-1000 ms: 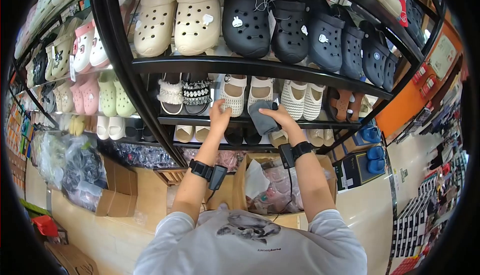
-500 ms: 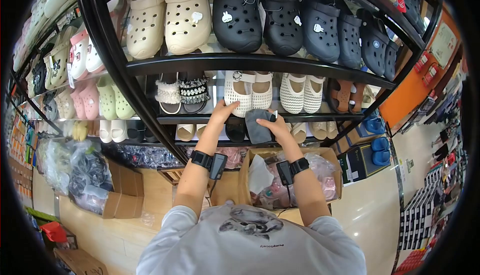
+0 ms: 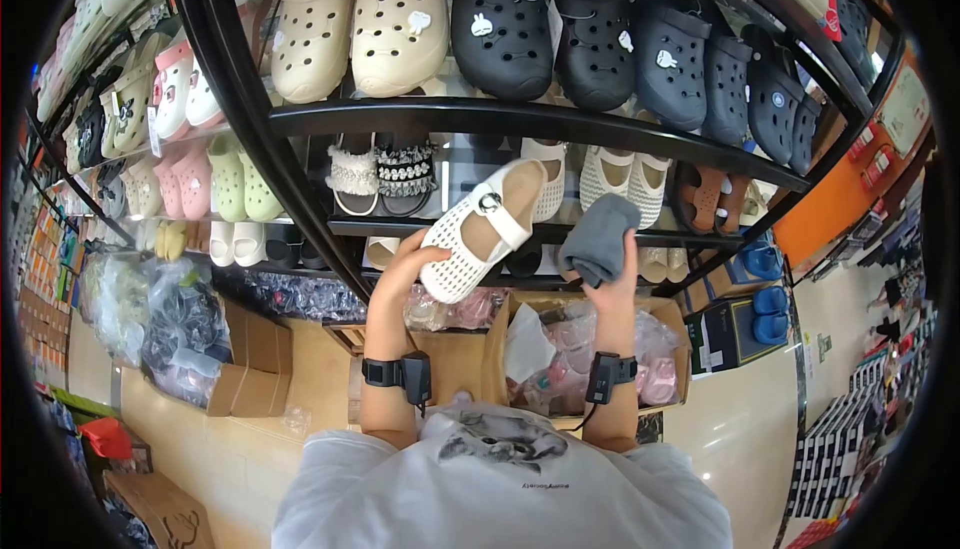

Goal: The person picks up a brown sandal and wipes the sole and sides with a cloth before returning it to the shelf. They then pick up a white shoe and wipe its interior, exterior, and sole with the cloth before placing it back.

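A white perforated strap shoe point(image 3: 462, 249) is tilted in front of the rack, its toe end gripped by my left hand point(image 3: 400, 271). To its right, my right hand point(image 3: 613, 294) holds a folded grey cloth point(image 3: 600, 237), apart from the shoe. Behind the held shoe, its white mate point(image 3: 545, 177) stands on the middle shelf, partly covered. White striped strap shoes point(image 3: 608, 181) stand just behind the cloth. Fluffy and beaded sandals point(image 3: 405, 177) are on the same shelf to the left.
Above, the black shelf bar point(image 3: 540, 129) carries beige clogs point(image 3: 400, 34) and black clogs point(image 3: 502, 29). Below stands a cardboard box point(image 3: 497, 349) with bagged pink shoes. Another box point(image 3: 250, 374) with plastic bags is on the floor at left. Blue slippers point(image 3: 770, 314) sit on boxes at right.
My left hand has lifted the white shoe off the shelf and tilted it towards me. My right hand has moved right with the grey cloth, now bunched up.
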`<state>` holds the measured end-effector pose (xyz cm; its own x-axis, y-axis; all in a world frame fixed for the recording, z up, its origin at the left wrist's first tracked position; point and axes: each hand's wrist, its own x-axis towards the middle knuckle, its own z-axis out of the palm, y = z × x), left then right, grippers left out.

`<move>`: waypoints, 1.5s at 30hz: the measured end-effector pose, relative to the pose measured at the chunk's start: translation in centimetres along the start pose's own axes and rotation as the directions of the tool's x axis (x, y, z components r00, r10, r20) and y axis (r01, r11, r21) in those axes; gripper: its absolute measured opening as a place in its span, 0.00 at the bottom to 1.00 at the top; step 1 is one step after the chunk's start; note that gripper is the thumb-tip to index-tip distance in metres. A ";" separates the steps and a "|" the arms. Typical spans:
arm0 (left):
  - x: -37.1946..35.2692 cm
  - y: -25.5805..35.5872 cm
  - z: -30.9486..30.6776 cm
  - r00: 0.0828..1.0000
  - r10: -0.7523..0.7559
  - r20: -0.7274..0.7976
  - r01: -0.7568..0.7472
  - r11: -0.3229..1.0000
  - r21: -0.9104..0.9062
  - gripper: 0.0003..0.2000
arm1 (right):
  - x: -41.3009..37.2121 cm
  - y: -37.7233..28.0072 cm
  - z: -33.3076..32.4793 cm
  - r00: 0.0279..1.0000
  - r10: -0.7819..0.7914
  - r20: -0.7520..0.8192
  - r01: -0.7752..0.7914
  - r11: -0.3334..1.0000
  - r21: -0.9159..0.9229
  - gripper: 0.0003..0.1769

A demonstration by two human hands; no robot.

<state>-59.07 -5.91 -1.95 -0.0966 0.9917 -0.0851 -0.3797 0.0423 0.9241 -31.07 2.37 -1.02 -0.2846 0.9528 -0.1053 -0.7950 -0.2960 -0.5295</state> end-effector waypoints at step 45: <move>-4.7 4.9 5.4 0.950 0.196 0.243 -0.258 0.932 0.255 0.14 | -8.9 -3.9 11.0 0.680 -0.062 0.731 0.616 -0.493 -0.614 0.28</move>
<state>-55.48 -9.65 5.04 0.0577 0.9799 0.1911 -0.0947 -0.1852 0.9781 -31.31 -5.69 11.26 -0.5359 0.6170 0.5763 0.5459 0.7739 -0.3210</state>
